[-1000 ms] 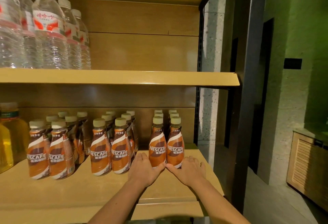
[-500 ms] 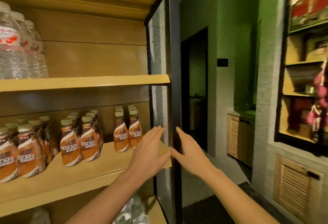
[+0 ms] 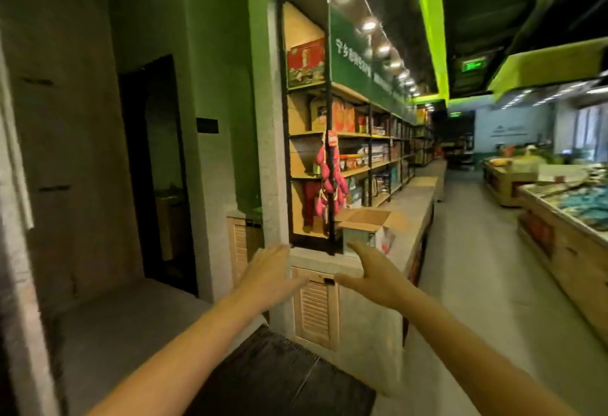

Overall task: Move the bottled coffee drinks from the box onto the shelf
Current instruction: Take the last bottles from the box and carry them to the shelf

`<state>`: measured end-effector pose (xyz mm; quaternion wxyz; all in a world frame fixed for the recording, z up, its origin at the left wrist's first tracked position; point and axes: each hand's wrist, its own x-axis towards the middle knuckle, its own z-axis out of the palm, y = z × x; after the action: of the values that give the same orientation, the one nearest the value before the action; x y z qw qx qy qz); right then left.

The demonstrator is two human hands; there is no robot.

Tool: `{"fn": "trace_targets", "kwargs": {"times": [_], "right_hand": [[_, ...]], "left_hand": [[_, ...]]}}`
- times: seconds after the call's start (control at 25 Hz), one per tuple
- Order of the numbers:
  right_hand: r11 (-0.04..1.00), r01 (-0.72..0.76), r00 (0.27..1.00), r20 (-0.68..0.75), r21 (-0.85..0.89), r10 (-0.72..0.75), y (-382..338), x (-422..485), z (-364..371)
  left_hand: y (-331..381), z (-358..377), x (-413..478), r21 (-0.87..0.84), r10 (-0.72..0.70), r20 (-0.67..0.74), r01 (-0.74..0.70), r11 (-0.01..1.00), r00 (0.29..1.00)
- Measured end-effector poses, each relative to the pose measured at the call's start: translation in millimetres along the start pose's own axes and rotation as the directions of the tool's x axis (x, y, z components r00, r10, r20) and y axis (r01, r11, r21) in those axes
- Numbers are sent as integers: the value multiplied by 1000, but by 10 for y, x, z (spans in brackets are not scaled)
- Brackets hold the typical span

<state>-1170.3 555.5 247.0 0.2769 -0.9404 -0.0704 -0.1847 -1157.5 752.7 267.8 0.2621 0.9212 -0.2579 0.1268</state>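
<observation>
- Ahead along the shop aisle: both arms extended forward, left hand (image 3: 269, 275) and right hand (image 3: 371, 275) level with each other, a clear gap between them.
- Left hand: fingers straight and together, palm turned inward, nothing held.
- Right hand: fingers extended, thumb pointing toward the left hand, nothing held.
- Cardboard box (image 3: 368, 229): sits on the pale stone-coloured surface (image 3: 411, 205) just beyond the right hand's fingertips; top flaps folded open. Contents cannot be made out from this angle; no coffee bottles visible inside or elsewhere in view.
- Box stands at the near end of the surface, just beside the black upright of the shelving run (image 3: 362, 152).
- Shelving run: wooden boards, several tiers, stocked with boxed and packaged goods; recedes along the aisle under a green sign band with white characters.
- Bunch of pink items (image 3: 329, 182) hangs from the upright, above and left of the box.
- Louvred wooden cabinet door (image 3: 316, 308) below the surface, seen between the two hands.
- Dark doorway (image 3: 158, 168) at left, in a green-lit wall.
- Display bins (image 3: 566, 211) at right across the aisle floor; contents blurred.
- Frame shows motion blur, strongest at left and right edges.
</observation>
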Motion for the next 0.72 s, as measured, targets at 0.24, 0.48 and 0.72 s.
{"fn": "trace_targets", "kwargs": {"times": [0.24, 0.48, 0.72], "right_hand": [[956, -208, 976, -104, -207, 189, 1954, 104, -1335], [891, -300, 954, -80, -340, 290, 3403, 572, -1975], [859, -275, 961, -96, -432, 259, 4570, 1612, -1938]], "left_hand": [[1445, 1435, 1505, -105, 87, 85, -78, 991, 993], [2066, 2677, 2913, -147, 10, 196, 19, 989, 981], [2017, 3538, 4284, -184, 2, 230, 41, 982, 973]]}}
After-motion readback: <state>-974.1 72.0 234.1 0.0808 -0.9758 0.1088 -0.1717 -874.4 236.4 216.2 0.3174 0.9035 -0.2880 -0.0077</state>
